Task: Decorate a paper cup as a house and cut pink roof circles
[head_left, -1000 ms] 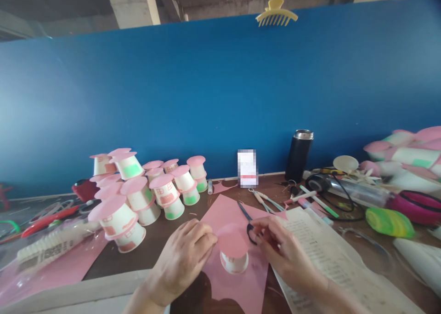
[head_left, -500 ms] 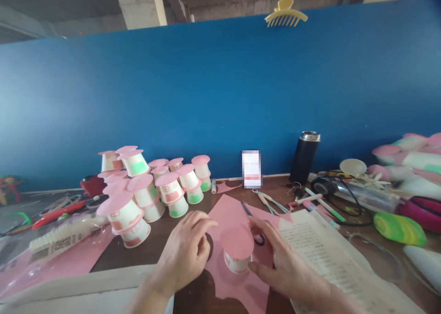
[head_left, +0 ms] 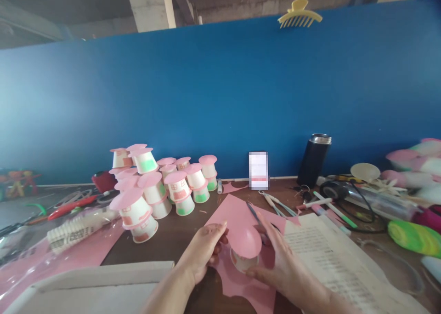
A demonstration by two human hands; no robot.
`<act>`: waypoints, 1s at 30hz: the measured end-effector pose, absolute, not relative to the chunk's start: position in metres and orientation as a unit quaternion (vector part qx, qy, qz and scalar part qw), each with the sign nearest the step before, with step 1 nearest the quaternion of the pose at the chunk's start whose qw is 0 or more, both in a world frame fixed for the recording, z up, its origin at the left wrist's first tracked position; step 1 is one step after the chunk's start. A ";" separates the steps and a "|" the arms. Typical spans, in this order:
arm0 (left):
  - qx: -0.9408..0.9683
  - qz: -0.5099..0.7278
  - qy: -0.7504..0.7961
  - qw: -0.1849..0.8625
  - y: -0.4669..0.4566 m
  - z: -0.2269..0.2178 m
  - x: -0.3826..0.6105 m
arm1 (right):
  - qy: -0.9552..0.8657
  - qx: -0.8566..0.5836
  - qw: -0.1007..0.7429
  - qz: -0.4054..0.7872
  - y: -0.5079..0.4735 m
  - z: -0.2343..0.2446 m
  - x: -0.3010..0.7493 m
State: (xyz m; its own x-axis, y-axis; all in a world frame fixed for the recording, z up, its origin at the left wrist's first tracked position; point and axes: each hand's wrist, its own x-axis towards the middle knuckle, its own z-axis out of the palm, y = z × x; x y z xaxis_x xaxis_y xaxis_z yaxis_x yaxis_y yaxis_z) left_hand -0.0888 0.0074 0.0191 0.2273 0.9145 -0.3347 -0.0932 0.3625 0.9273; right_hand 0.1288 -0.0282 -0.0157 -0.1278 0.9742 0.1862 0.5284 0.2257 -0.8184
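Two hands of yours are in view, apart from each other, one on each side of a white paper cup (head_left: 243,262) topped by a round pink disc (head_left: 245,241). The cup stands in front of you on a pink sheet (head_left: 229,210), whose near edge is cut in curves, and the sheet lies on the brown tabletop (head_left: 191,224). Your left hand (head_left: 205,249) has its fingers curled in and its thumb pointing toward the disc's left edge; you cannot tell from here whether it pinches anything. Your right hand (head_left: 279,259) curves about the cup's right side, thumb low at its front and fingers reaching behind the disc; how firmly it grips, if at all, cannot be told. Just behind that hand, and partly hidden by it, you have scissors (head_left: 252,209) lying on the sheet. Farther back are a two-handled tool (head_left: 274,199), a pixelated upright screen (head_left: 258,170) and a black bottle (head_left: 314,161), near a blue partition (head_left: 206,98). To your left stands a group of stacked cups (head_left: 136,213) with pink discs, and beside them a clear bag of nested white cups (head_left: 79,229). To your right lie printed papers (head_left: 320,245) and, beyond them, a green-ended white marker (head_left: 339,213).
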 end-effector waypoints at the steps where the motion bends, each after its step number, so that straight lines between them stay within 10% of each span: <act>1: 0.403 0.384 0.487 0.673 0.008 0.019 -0.088 | -0.687 -0.547 0.373 0.300 -0.028 -0.016 0.128; 30: 0.331 0.389 0.477 0.716 0.009 0.019 -0.085 | -0.708 -0.601 0.296 0.223 -0.030 0.002 0.108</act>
